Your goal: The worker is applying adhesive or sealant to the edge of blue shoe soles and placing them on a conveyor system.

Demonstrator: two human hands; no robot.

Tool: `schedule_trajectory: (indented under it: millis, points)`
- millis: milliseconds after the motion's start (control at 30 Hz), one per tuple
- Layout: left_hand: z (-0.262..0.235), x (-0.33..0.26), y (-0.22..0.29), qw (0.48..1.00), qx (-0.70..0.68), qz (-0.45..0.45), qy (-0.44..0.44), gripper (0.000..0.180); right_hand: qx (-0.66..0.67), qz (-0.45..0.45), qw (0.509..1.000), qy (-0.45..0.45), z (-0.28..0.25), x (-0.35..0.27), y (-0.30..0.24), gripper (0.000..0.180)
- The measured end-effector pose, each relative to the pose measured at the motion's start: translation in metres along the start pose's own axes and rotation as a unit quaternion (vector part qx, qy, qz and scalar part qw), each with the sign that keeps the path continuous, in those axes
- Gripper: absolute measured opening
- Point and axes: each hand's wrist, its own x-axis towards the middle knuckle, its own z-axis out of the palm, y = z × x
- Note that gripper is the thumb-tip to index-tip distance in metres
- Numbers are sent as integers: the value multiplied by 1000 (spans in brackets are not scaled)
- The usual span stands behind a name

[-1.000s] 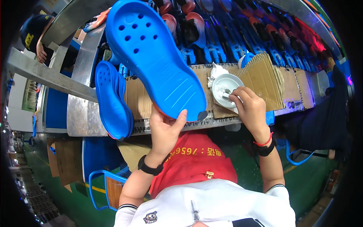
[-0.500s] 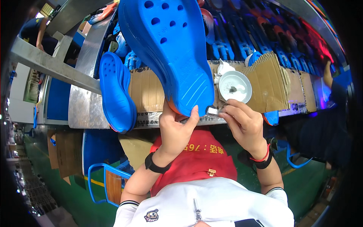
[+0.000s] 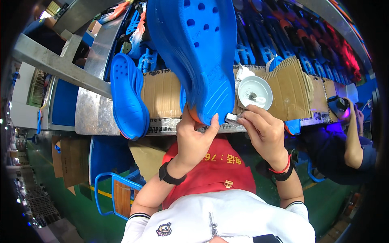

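My left hand (image 3: 197, 135) grips the near heel end of a large blue shoe sole (image 3: 208, 73), thumb on its ribbed face. The sole stands tilted up, its holed end far from me; an orange patch (image 3: 195, 114) shows at the edge by my fingers. Between the thumb and fingers of my right hand (image 3: 263, 133) is a small whitish block-like piece (image 3: 231, 118), close beside the heel rim; whether it touches cannot be made out. Just beyond that hand is a white bowl (image 3: 242, 94) with pale contents and a dark spot.
More blue soles (image 3: 126, 95) lean together at the left. Cardboard (image 3: 162, 95) covers part of the metal bench (image 3: 90, 115), with a torn brown flap (image 3: 288, 91) right of the bowl. Shoes fill the rack (image 3: 263, 34) behind. At far right a person (image 3: 352, 148) handles a dark shoe.
The sole and my left hand have shifted slightly right in view, as has the scene. My right hand still pinches the small piece by the heel. The person at right now holds a dark shoe.
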Motion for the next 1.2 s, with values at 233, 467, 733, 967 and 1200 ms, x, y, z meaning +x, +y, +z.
schedule_trajectory:
  millis: [233,467,733,967,1200]
  points:
    - [0,6,2,999,38,9,-5,38,-60,-16,998,13,-7,7,1,15]
    - [-2,50,23,994,49,57,-75,59,-41,57,990,119,-29,7,10,13]
    - [17,152,161,936,-261,-18,-235,41,-60,108,976,177,-60,-17,12,12]
    - [7,223,185,933,-301,-109,-165,14,-43,98,978,181,-57,-16,19,12]
    - [-3,252,177,935,-308,-68,-163,19,-20,99,979,180,-54,-12,20,12]
